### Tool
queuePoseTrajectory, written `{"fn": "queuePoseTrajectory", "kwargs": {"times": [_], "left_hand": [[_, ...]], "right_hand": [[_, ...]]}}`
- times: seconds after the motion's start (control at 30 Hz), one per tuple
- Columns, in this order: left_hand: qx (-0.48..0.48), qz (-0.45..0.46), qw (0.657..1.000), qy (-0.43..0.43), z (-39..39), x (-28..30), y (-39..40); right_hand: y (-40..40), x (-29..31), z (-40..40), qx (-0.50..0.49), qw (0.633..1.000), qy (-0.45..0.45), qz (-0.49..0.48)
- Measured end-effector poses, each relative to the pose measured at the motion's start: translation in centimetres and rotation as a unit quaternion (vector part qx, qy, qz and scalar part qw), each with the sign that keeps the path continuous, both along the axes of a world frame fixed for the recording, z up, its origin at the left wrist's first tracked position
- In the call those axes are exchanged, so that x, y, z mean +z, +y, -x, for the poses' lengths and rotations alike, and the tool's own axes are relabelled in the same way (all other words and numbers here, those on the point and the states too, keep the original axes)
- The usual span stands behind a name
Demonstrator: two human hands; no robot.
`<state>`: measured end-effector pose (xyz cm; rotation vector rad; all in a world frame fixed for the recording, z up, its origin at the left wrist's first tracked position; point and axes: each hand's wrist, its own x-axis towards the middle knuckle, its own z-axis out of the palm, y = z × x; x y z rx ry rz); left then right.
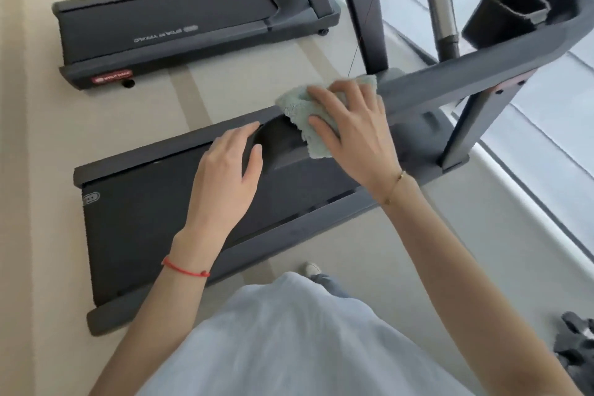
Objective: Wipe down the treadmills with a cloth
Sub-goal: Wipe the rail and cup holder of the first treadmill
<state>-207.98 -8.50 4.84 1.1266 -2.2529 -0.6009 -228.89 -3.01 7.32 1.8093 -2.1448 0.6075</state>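
The near treadmill (pixel 144 228) lies below me, dark grey with a black belt. Its grey handrail (pixel 450 80) runs from the console at the upper right down toward my hands. My right hand (pixel 353 135) presses a pale green fluffy cloth (pixel 295 106) onto the rail, fingers spread over it. The cloth drapes over the rail and hangs down the near side. Just left of it, my left hand (pixel 225 170) cups the rail's rounded end, thumb under and fingers over. A second treadmill (pixel 160 19) stands farther off at the upper left.
The console's cup holder (pixel 508 13) and a silver-banded post (pixel 445 6) sit at the upper right. The striped beige floor (pixel 38 125) runs between the machines. A window ledge (pixel 530 202) lines the right side. A dark grey bundle (pixel 575 344) lies on the floor at the lower right.
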Motion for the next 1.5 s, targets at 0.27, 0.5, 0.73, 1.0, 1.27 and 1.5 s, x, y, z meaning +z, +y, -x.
{"fn": "queuePoseTrajectory", "kwargs": {"times": [0.27, 0.5, 0.73, 1.0, 1.27, 1.5], "left_hand": [[0.103, -0.035, 0.994, 0.032, 4.4, -0.5, 1.2], [0.133, -0.037, 0.989, 0.043, 5.2, -0.7, 1.5], [0.124, -0.045, 0.990, 0.040, 4.9, -0.6, 1.4], [0.119, -0.053, 0.990, 0.046, 4.8, -0.7, 1.0], [0.115, -0.059, 0.990, 0.052, 4.7, -0.8, 0.9], [0.116, -0.056, 0.989, 0.068, 4.9, -1.1, 0.9]], "right_hand": [[-1.9, -1.0, 7.1, 0.146, 0.989, -0.010, 0.008], [-3.9, -1.0, 4.6, 0.153, 0.988, 0.013, -0.014], [-3.3, -1.4, 7.6, 0.205, 0.978, 0.027, 0.014], [-6.0, -0.9, 3.7, 0.170, 0.985, 0.023, -0.029], [-4.1, -0.9, 10.0, 0.163, 0.986, 0.019, 0.002], [-5.8, -1.0, 4.1, 0.218, 0.974, 0.032, -0.043]]}}
